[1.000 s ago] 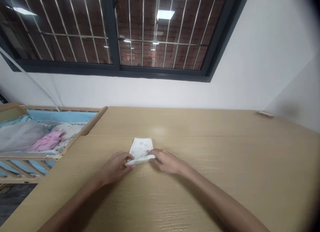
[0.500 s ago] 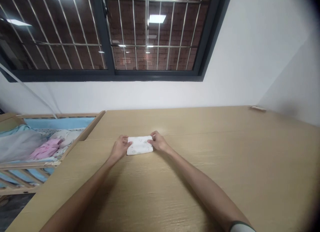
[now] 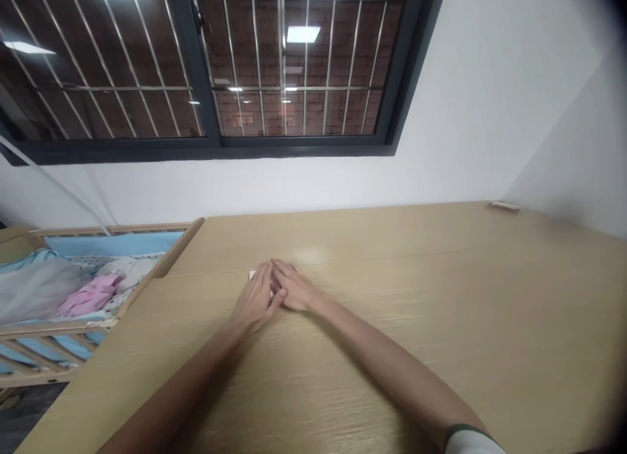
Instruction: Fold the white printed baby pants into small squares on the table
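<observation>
Left hand (image 3: 255,300), right hand (image 3: 295,290): palms down, fingers extended, gripping nothing visible, covering white cloth (image 3: 251,274). Uneven pressure could skew it.

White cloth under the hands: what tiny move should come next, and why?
Maybe lift the left hand a little: it and the right hand come together over the white cloth, hiding most of it, so lifting would probably show whether it lies flat.
</observation>
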Demonstrator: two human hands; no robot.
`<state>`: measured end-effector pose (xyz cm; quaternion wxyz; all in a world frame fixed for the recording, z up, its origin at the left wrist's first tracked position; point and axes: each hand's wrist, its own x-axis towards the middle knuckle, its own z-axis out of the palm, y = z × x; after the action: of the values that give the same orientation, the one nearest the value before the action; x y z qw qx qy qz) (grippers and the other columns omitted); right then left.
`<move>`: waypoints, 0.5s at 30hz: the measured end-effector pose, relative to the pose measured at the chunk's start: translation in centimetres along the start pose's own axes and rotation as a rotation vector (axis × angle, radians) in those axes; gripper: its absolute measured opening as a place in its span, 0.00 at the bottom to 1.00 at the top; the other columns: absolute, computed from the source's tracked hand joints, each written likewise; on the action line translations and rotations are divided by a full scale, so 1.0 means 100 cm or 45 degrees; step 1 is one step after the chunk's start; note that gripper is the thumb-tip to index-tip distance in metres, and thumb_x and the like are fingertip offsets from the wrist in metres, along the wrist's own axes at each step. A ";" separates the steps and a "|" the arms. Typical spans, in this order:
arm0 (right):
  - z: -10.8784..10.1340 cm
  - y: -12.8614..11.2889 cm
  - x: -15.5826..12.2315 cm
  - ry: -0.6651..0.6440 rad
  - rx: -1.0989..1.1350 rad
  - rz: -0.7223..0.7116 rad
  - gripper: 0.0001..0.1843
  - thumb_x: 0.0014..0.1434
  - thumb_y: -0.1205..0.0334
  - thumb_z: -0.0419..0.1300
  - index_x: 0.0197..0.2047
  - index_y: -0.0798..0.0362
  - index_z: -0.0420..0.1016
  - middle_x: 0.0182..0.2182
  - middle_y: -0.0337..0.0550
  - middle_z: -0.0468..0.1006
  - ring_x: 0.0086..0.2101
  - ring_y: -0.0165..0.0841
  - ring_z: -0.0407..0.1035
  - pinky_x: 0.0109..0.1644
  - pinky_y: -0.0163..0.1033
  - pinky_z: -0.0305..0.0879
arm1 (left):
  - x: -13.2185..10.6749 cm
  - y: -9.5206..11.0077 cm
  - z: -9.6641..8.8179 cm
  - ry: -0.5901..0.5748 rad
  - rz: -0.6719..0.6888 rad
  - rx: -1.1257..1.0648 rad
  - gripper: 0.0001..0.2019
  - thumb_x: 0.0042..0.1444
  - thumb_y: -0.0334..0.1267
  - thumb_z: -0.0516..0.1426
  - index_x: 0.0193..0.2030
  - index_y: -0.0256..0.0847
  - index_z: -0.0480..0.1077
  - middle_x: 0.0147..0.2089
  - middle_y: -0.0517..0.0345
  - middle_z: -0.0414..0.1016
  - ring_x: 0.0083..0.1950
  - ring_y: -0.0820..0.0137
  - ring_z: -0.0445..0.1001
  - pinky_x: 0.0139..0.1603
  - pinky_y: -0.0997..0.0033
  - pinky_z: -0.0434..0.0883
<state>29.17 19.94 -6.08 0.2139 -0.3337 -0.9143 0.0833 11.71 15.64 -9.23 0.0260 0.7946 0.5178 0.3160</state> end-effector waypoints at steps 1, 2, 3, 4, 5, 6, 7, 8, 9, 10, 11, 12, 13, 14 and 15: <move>0.004 -0.001 -0.001 -0.077 -0.030 -0.011 0.30 0.72 0.55 0.45 0.72 0.60 0.55 0.71 0.60 0.56 0.70 0.45 0.48 0.72 0.53 0.43 | -0.002 0.002 0.006 -0.057 0.043 0.044 0.37 0.70 0.56 0.43 0.74 0.27 0.45 0.76 0.32 0.49 0.77 0.53 0.46 0.74 0.48 0.52; 0.008 -0.001 -0.003 -0.133 -0.055 -0.004 0.31 0.73 0.54 0.43 0.73 0.60 0.54 0.71 0.60 0.55 0.70 0.45 0.47 0.73 0.54 0.41 | -0.004 0.002 0.011 -0.101 0.049 0.087 0.38 0.70 0.56 0.42 0.74 0.26 0.44 0.76 0.31 0.48 0.77 0.53 0.45 0.75 0.47 0.52; 0.011 0.000 -0.004 -0.165 -0.072 0.015 0.31 0.73 0.54 0.42 0.73 0.60 0.53 0.71 0.59 0.55 0.71 0.45 0.47 0.73 0.54 0.40 | -0.006 0.000 0.016 -0.127 0.028 0.124 0.39 0.70 0.57 0.41 0.75 0.24 0.43 0.76 0.29 0.47 0.77 0.52 0.44 0.75 0.46 0.51; 0.013 0.001 -0.005 -0.181 -0.079 0.035 0.32 0.73 0.53 0.40 0.74 0.60 0.53 0.72 0.58 0.54 0.71 0.44 0.46 0.74 0.53 0.39 | -0.008 -0.004 0.020 -0.136 0.003 0.158 0.39 0.70 0.58 0.40 0.75 0.24 0.43 0.76 0.28 0.46 0.78 0.51 0.43 0.75 0.45 0.51; 0.014 0.002 -0.006 -0.185 -0.076 0.055 0.33 0.74 0.52 0.40 0.74 0.60 0.52 0.72 0.57 0.54 0.71 0.43 0.45 0.74 0.53 0.38 | -0.011 -0.008 0.023 -0.137 -0.013 0.189 0.40 0.70 0.58 0.40 0.74 0.23 0.43 0.76 0.27 0.46 0.78 0.50 0.42 0.74 0.45 0.51; 0.014 0.004 -0.008 -0.186 -0.067 0.070 0.33 0.74 0.50 0.39 0.75 0.60 0.51 0.72 0.56 0.53 0.72 0.43 0.44 0.74 0.52 0.38 | -0.013 -0.013 0.024 -0.134 -0.021 0.219 0.41 0.70 0.59 0.40 0.74 0.22 0.43 0.75 0.26 0.45 0.78 0.50 0.42 0.74 0.44 0.51; 0.013 0.005 -0.009 -0.188 -0.054 0.084 0.34 0.74 0.49 0.38 0.75 0.60 0.51 0.73 0.56 0.52 0.72 0.43 0.43 0.74 0.52 0.38 | -0.016 -0.018 0.024 -0.131 -0.022 0.247 0.41 0.70 0.59 0.40 0.74 0.21 0.44 0.75 0.25 0.45 0.78 0.49 0.41 0.74 0.44 0.51; 0.011 0.007 -0.011 -0.193 -0.043 0.096 0.35 0.74 0.47 0.38 0.75 0.61 0.50 0.73 0.56 0.51 0.72 0.43 0.43 0.75 0.52 0.37 | -0.018 -0.023 0.023 -0.133 -0.018 0.271 0.41 0.70 0.58 0.39 0.74 0.20 0.44 0.75 0.25 0.45 0.78 0.49 0.41 0.74 0.44 0.52; 0.008 0.008 -0.013 -0.200 -0.033 0.105 0.36 0.74 0.46 0.37 0.75 0.61 0.50 0.73 0.56 0.51 0.72 0.43 0.43 0.75 0.52 0.37 | -0.021 -0.028 0.021 -0.141 -0.008 0.292 0.41 0.70 0.58 0.39 0.74 0.19 0.44 0.75 0.24 0.46 0.78 0.49 0.41 0.74 0.44 0.53; 0.006 0.010 -0.015 -0.209 -0.024 0.114 0.36 0.74 0.46 0.37 0.75 0.61 0.50 0.73 0.56 0.50 0.72 0.43 0.42 0.75 0.52 0.36 | -0.023 -0.032 0.019 -0.150 0.004 0.309 0.41 0.71 0.58 0.38 0.73 0.18 0.44 0.75 0.24 0.46 0.77 0.48 0.41 0.73 0.44 0.54; 0.003 0.012 -0.017 -0.220 -0.016 0.122 0.37 0.74 0.45 0.36 0.75 0.61 0.49 0.73 0.55 0.50 0.72 0.42 0.42 0.75 0.52 0.36 | -0.026 -0.035 0.017 -0.156 0.019 0.322 0.41 0.71 0.58 0.38 0.73 0.18 0.44 0.75 0.24 0.47 0.77 0.48 0.42 0.73 0.44 0.55; 0.000 0.013 -0.020 -0.230 -0.010 0.129 0.37 0.74 0.44 0.35 0.75 0.60 0.49 0.73 0.55 0.50 0.72 0.42 0.42 0.75 0.52 0.35 | -0.028 -0.037 0.014 -0.153 0.034 0.335 0.40 0.71 0.57 0.38 0.74 0.19 0.44 0.75 0.24 0.47 0.77 0.47 0.43 0.72 0.43 0.56; -0.002 0.015 -0.023 -0.232 -0.008 0.133 0.37 0.74 0.44 0.35 0.76 0.60 0.48 0.73 0.56 0.50 0.72 0.42 0.41 0.75 0.52 0.36 | -0.030 -0.039 0.012 -0.141 0.053 0.347 0.40 0.71 0.58 0.38 0.74 0.19 0.44 0.75 0.24 0.46 0.77 0.46 0.43 0.72 0.43 0.57; -0.004 0.017 -0.025 -0.221 -0.013 0.124 0.38 0.74 0.44 0.35 0.76 0.60 0.48 0.73 0.56 0.49 0.72 0.42 0.41 0.75 0.52 0.36 | -0.031 -0.039 0.009 -0.125 0.077 0.361 0.40 0.71 0.58 0.40 0.74 0.20 0.45 0.75 0.24 0.45 0.77 0.45 0.43 0.71 0.42 0.57; -0.006 0.018 -0.028 -0.196 -0.022 0.097 0.37 0.74 0.44 0.36 0.75 0.60 0.49 0.74 0.57 0.47 0.72 0.43 0.40 0.75 0.52 0.37 | -0.032 -0.039 0.007 -0.108 0.104 0.375 0.41 0.70 0.59 0.41 0.74 0.22 0.46 0.76 0.25 0.43 0.77 0.44 0.42 0.71 0.42 0.57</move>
<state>32.42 19.48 -6.98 0.1367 -0.3627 -0.9154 0.1088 8.08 14.96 -12.71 -0.0820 0.8228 0.5242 0.2037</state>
